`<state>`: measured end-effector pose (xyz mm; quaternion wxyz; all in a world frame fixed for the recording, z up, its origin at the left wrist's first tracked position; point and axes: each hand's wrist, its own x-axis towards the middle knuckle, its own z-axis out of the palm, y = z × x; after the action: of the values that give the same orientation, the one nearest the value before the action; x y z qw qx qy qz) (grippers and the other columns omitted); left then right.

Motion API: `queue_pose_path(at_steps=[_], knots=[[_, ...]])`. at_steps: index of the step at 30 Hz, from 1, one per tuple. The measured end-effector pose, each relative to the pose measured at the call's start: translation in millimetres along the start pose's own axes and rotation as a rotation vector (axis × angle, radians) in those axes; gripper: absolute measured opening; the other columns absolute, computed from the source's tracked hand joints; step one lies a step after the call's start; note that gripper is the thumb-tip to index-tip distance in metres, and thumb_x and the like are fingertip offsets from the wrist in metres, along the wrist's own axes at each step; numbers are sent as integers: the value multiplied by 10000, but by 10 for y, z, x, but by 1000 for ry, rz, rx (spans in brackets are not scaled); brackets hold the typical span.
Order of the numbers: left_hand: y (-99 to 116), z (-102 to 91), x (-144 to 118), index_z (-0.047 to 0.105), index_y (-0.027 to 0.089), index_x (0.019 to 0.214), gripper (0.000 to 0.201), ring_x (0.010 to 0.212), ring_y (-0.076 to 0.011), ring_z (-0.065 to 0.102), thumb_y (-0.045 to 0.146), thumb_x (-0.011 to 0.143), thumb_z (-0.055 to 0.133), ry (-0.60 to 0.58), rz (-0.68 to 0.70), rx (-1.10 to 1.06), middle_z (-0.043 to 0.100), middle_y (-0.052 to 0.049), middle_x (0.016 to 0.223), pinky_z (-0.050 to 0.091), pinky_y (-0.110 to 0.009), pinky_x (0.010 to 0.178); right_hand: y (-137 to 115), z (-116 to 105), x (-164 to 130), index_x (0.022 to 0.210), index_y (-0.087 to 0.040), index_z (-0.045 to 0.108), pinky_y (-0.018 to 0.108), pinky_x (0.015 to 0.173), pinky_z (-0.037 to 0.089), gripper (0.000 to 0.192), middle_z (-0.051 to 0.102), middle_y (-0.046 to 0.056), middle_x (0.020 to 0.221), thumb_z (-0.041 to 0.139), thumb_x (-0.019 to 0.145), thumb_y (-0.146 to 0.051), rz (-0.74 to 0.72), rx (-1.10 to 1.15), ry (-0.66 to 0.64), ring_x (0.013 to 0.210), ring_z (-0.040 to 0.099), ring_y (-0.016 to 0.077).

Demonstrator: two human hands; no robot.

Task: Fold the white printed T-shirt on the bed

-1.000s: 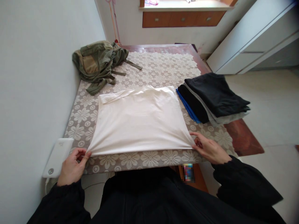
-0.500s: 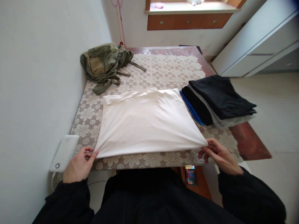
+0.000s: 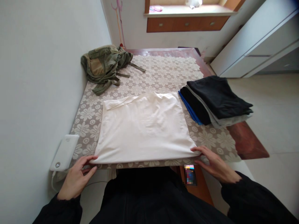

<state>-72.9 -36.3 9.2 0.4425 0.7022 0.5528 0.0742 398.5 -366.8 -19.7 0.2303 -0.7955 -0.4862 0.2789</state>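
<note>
A white garment, perhaps a T-shirt (image 3: pixel 142 127), lies spread flat and folded in half, its near edge close to the table's front edge. Its back edge is uneven, with a folded-over strip at the back left. At the near left corner, my left hand (image 3: pixel 78 174) rests its fingertips on the fabric, thumb held apart below. My right hand (image 3: pixel 215 163) touches the near right corner the same way, fingers on top of the cloth and thumb apart under them. Light creases run across the cloth near both corners.
A stack of folded dark, grey and blue clothes (image 3: pixel 217 99) lies to the right. At the back left is a green backpack (image 3: pixel 105 65) with loose straps. A white power bank (image 3: pixel 65 152) with a cable sits by the left wall. A floral lace tablecloth (image 3: pixel 163 74) covers the table.
Both hands have drawn the near edge of the white garment closer to me. The thumbs have come away from the fingers, the right hand has shifted left, and the cloth looks slacker.
</note>
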Motion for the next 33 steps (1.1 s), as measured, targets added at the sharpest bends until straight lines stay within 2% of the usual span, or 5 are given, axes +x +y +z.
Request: queue_pose_path(at_steps=[12, 19, 24, 27, 33], knots=[[-64, -76, -58, 763, 262, 937, 311, 836, -209, 666, 493, 906, 556, 298, 358, 396, 664, -64, 1032, 547, -278, 637, -16, -49, -40, 961, -296, 764, 349, 761, 575, 235, 664, 76, 968, 530, 964, -298, -149, -256, 296, 837, 678, 215], [135, -384, -116, 690, 263, 766, 196, 1228, -296, 635, 388, 905, 629, 152, 482, -2, 726, -45, 1139, 473, -442, 1098, -176, -499, -19, 907, -290, 696, 517, 1113, 473, 106, 735, 58, 1216, 601, 940, -324, -298, 205, 113, 1351, 555, 339], [438, -228, 428, 658, 223, 752, 335, 1042, -319, 702, 505, 896, 548, -153, 298, -184, 783, -79, 984, 526, -447, 965, -235, -527, 590, 881, -258, 704, 422, 834, 548, 257, 749, 56, 907, 608, 883, -496, -125, 443, 135, 916, 691, 295], [662, -38, 940, 628, 216, 696, 376, 835, -265, 674, 558, 824, 537, -196, 296, -38, 771, -54, 851, 531, -378, 811, -267, -417, 1181, 788, -232, 674, 288, 528, 383, 250, 608, -7, 657, 675, 775, -481, 75, 447, 184, 570, 486, 155], [1020, 197, 1602, 553, 228, 637, 267, 1013, -277, 665, 456, 776, 540, -159, 401, -31, 781, -71, 995, 496, -387, 959, -370, -287, 2009, 799, -216, 700, 268, 537, 321, 249, 645, 21, 688, 661, 719, -449, 116, 542, 109, 621, 442, 152]])
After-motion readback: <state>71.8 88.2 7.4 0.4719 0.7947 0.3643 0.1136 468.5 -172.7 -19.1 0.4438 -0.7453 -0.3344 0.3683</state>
